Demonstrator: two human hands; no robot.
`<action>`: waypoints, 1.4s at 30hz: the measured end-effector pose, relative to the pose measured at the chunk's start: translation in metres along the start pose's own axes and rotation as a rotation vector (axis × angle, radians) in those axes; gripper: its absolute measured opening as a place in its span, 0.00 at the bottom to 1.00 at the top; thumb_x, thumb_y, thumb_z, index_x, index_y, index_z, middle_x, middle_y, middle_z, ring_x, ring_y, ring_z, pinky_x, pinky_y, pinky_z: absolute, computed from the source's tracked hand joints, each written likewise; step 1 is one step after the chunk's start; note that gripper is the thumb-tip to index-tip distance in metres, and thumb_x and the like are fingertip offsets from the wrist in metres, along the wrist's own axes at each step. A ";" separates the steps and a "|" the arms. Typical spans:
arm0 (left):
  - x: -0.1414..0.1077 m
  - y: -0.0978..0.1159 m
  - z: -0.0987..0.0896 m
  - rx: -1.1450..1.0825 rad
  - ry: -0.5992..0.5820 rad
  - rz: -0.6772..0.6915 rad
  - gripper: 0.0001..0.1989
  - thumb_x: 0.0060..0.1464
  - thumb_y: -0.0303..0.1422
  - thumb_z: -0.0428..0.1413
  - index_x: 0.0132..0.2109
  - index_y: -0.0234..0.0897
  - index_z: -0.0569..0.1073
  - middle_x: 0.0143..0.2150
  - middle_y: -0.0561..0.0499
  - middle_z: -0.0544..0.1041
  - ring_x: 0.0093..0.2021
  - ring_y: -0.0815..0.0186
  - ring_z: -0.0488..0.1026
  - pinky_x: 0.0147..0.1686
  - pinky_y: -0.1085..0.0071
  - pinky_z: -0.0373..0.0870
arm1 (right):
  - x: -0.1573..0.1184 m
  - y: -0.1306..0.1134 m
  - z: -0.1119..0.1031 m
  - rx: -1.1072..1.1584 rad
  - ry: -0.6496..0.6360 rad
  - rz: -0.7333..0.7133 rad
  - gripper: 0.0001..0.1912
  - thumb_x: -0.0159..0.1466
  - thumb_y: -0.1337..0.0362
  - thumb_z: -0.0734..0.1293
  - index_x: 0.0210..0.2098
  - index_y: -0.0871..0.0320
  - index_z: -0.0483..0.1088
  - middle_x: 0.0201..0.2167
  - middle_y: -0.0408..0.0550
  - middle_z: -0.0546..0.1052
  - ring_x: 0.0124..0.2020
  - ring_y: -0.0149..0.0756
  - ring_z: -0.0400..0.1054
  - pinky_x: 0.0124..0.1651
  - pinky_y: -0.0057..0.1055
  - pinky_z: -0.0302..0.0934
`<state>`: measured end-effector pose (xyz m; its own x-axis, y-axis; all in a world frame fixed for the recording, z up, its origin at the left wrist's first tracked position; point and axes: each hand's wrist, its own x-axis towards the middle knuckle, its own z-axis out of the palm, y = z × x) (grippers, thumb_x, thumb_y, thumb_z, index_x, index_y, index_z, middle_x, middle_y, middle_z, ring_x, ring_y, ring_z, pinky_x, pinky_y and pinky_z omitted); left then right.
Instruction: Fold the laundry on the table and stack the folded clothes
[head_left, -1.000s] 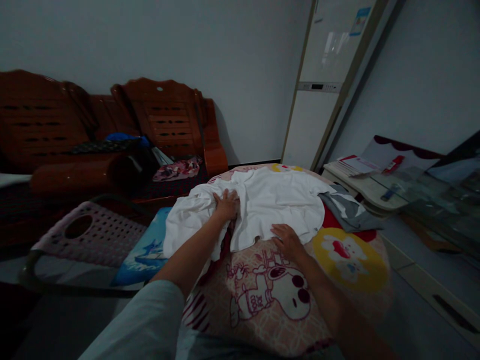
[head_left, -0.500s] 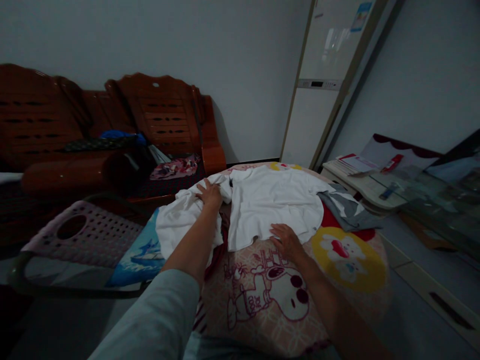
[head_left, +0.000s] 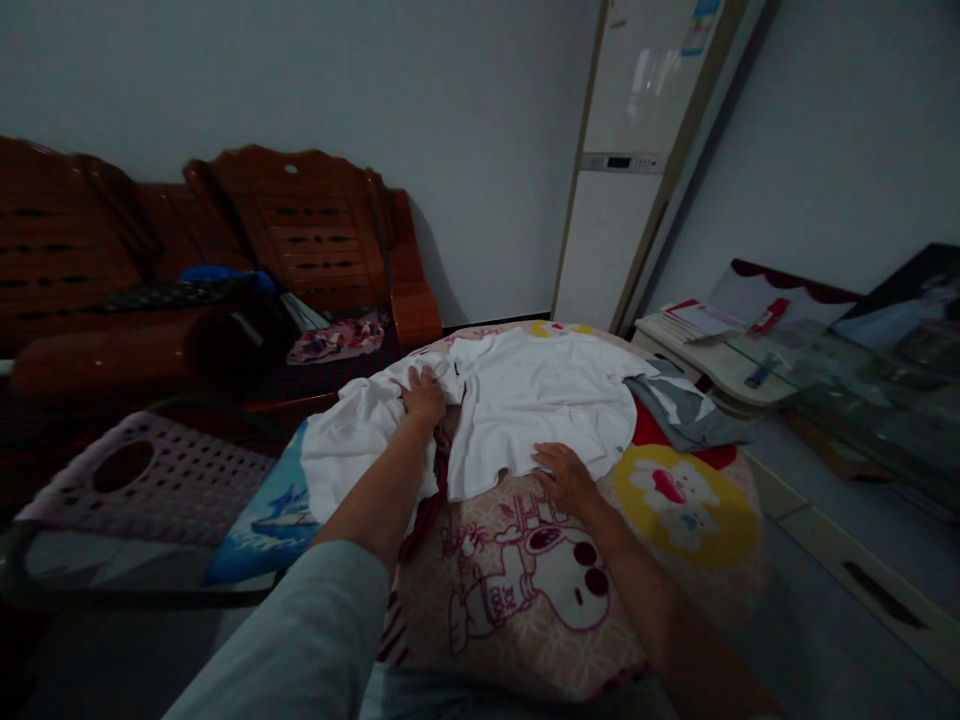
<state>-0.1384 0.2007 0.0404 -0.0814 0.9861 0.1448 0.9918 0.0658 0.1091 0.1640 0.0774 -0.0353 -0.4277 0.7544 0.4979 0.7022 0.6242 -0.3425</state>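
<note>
A white short-sleeved shirt point(head_left: 540, 395) lies spread flat on a round table with a pink patterned cover point(head_left: 555, 660). To its left, a second white garment point(head_left: 352, 430) is bunched up and hangs partly over the table's side. My left hand point(head_left: 424, 398) rests on the right part of this bunched garment, fingers spread, close to the flat shirt's left edge. With fingers stretched out, my right hand point(head_left: 564, 478) lies at the shirt's near edge. Both palms face down, so what is under them is hidden.
Grey folded clothing point(head_left: 686, 415) sits at the table's right side. A woven-back chair point(head_left: 157, 480) with a blue cushion point(head_left: 262, 515) stands at left. Behind are a wooden bench point(head_left: 315, 240) and a tall white air conditioner point(head_left: 611, 230); a glass-topped cabinet point(head_left: 817, 370) is at right.
The view has turned slightly to the right. My left hand has shifted a little rightward over the bunched garment. My right hand stays at the shirt's near edge.
</note>
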 end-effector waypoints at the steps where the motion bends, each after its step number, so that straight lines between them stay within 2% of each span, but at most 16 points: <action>1: 0.000 0.002 -0.001 0.006 0.033 0.029 0.24 0.56 0.25 0.48 0.57 0.40 0.74 0.68 0.46 0.63 0.71 0.44 0.44 0.65 0.37 0.42 | 0.000 0.000 0.000 0.002 -0.002 0.003 0.14 0.63 0.68 0.67 0.48 0.59 0.76 0.52 0.58 0.77 0.54 0.45 0.70 0.60 0.50 0.62; 4: -0.002 0.009 -0.002 -0.012 0.050 0.170 0.23 0.55 0.25 0.48 0.57 0.34 0.74 0.61 0.40 0.71 0.65 0.50 0.60 0.65 0.49 0.54 | 0.000 0.000 0.001 0.008 0.010 -0.001 0.14 0.63 0.68 0.67 0.48 0.59 0.76 0.52 0.58 0.77 0.54 0.45 0.70 0.60 0.51 0.62; 6: -0.004 0.011 -0.001 -0.046 -0.040 0.261 0.22 0.56 0.26 0.47 0.56 0.35 0.74 0.57 0.42 0.75 0.59 0.58 0.69 0.61 0.62 0.62 | -0.001 0.001 0.002 0.012 0.023 -0.011 0.14 0.62 0.69 0.67 0.47 0.59 0.76 0.52 0.59 0.77 0.54 0.46 0.70 0.59 0.50 0.62; 8: -0.004 0.012 0.003 -0.051 -0.132 0.304 0.22 0.56 0.25 0.47 0.56 0.39 0.74 0.54 0.46 0.78 0.55 0.62 0.73 0.56 0.69 0.67 | -0.001 0.002 0.004 0.013 0.033 -0.015 0.14 0.62 0.69 0.67 0.47 0.60 0.76 0.52 0.59 0.77 0.54 0.46 0.70 0.59 0.50 0.63; 11: -0.003 0.012 0.009 -0.028 -0.175 0.264 0.22 0.55 0.24 0.48 0.56 0.38 0.73 0.51 0.42 0.79 0.52 0.59 0.76 0.51 0.68 0.69 | -0.001 0.003 0.005 0.016 0.033 -0.008 0.14 0.62 0.69 0.67 0.47 0.59 0.76 0.52 0.59 0.77 0.54 0.47 0.70 0.59 0.52 0.63; 16: 0.004 0.017 0.013 0.005 -0.154 0.150 0.20 0.58 0.25 0.45 0.55 0.21 0.70 0.53 0.28 0.75 0.53 0.53 0.75 0.51 0.64 0.69 | -0.002 0.004 0.002 0.030 0.022 -0.011 0.15 0.62 0.69 0.67 0.48 0.59 0.76 0.52 0.58 0.77 0.54 0.45 0.70 0.59 0.50 0.63; 18: 0.007 0.021 0.010 0.001 -0.163 0.145 0.20 0.58 0.24 0.45 0.54 0.20 0.71 0.53 0.28 0.75 0.52 0.54 0.76 0.51 0.65 0.69 | -0.002 0.003 0.002 0.031 0.026 -0.014 0.14 0.62 0.69 0.67 0.48 0.58 0.76 0.52 0.57 0.77 0.54 0.45 0.70 0.59 0.50 0.62; 21: 0.003 0.026 -0.002 -0.024 -0.194 0.184 0.19 0.57 0.24 0.47 0.52 0.26 0.74 0.51 0.33 0.78 0.50 0.56 0.77 0.49 0.68 0.70 | -0.001 0.001 0.003 0.034 0.044 -0.017 0.13 0.63 0.68 0.65 0.47 0.58 0.76 0.50 0.56 0.78 0.53 0.44 0.70 0.59 0.49 0.63; 24: -0.017 0.033 -0.020 -0.074 -0.179 0.250 0.18 0.58 0.26 0.48 0.53 0.32 0.75 0.51 0.40 0.79 0.50 0.59 0.76 0.50 0.70 0.69 | 0.003 0.001 -0.001 0.036 0.138 0.004 0.11 0.65 0.66 0.64 0.43 0.57 0.77 0.45 0.54 0.80 0.48 0.43 0.72 0.58 0.47 0.63; 27: -0.056 0.044 -0.028 -0.273 -0.173 0.430 0.15 0.60 0.33 0.49 0.47 0.35 0.78 0.44 0.45 0.81 0.45 0.63 0.78 0.48 0.71 0.70 | 0.003 0.010 -0.015 -0.019 0.334 0.164 0.12 0.65 0.67 0.61 0.41 0.56 0.77 0.40 0.52 0.80 0.44 0.42 0.72 0.54 0.45 0.64; 29: -0.088 0.052 -0.023 -0.396 -0.221 0.544 0.15 0.59 0.38 0.52 0.47 0.36 0.78 0.45 0.46 0.81 0.44 0.62 0.78 0.48 0.69 0.72 | -0.002 0.024 -0.029 -0.102 0.492 0.333 0.13 0.65 0.68 0.60 0.40 0.58 0.76 0.40 0.55 0.80 0.44 0.44 0.71 0.52 0.44 0.64; 31: -0.116 0.059 -0.009 -0.414 -0.189 0.561 0.24 0.54 0.40 0.58 0.56 0.36 0.73 0.53 0.42 0.78 0.51 0.57 0.76 0.53 0.65 0.70 | -0.010 0.041 -0.042 -0.200 0.596 0.507 0.13 0.64 0.67 0.59 0.39 0.61 0.76 0.40 0.58 0.79 0.44 0.47 0.70 0.51 0.45 0.63; 34: -0.143 0.065 0.019 -0.401 -0.114 0.530 0.33 0.50 0.35 0.60 0.63 0.35 0.65 0.60 0.38 0.72 0.60 0.53 0.69 0.59 0.58 0.67 | -0.024 0.060 -0.052 -0.297 0.548 0.668 0.11 0.63 0.63 0.61 0.32 0.61 0.74 0.34 0.60 0.77 0.39 0.49 0.69 0.49 0.47 0.61; 37: -0.151 0.064 0.039 -0.449 0.014 0.504 0.32 0.53 0.27 0.54 0.65 0.34 0.61 0.65 0.37 0.66 0.66 0.55 0.63 0.63 0.55 0.64 | -0.032 0.066 -0.050 -0.308 0.469 0.661 0.14 0.63 0.57 0.63 0.26 0.57 0.70 0.30 0.59 0.74 0.37 0.51 0.68 0.47 0.50 0.60; 39: -0.153 0.061 0.045 -0.475 0.082 0.478 0.33 0.52 0.23 0.51 0.66 0.33 0.59 0.68 0.37 0.62 0.67 0.56 0.60 0.64 0.56 0.63 | -0.033 0.065 -0.046 -0.320 0.508 0.636 0.13 0.62 0.55 0.65 0.26 0.57 0.69 0.32 0.62 0.74 0.40 0.54 0.68 0.48 0.52 0.59; 42: -0.155 0.059 0.047 -0.461 0.133 0.408 0.30 0.51 0.23 0.51 0.63 0.32 0.62 0.68 0.36 0.61 0.67 0.55 0.60 0.64 0.57 0.63 | -0.032 0.064 -0.042 -0.352 0.567 0.647 0.11 0.60 0.57 0.68 0.27 0.57 0.69 0.34 0.62 0.74 0.42 0.55 0.67 0.49 0.52 0.58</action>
<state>-0.0628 0.0584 -0.0217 0.2537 0.8887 0.3819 0.8037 -0.4133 0.4280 0.2467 0.0842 -0.0399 0.3842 0.6645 0.6410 0.8790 -0.0508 -0.4742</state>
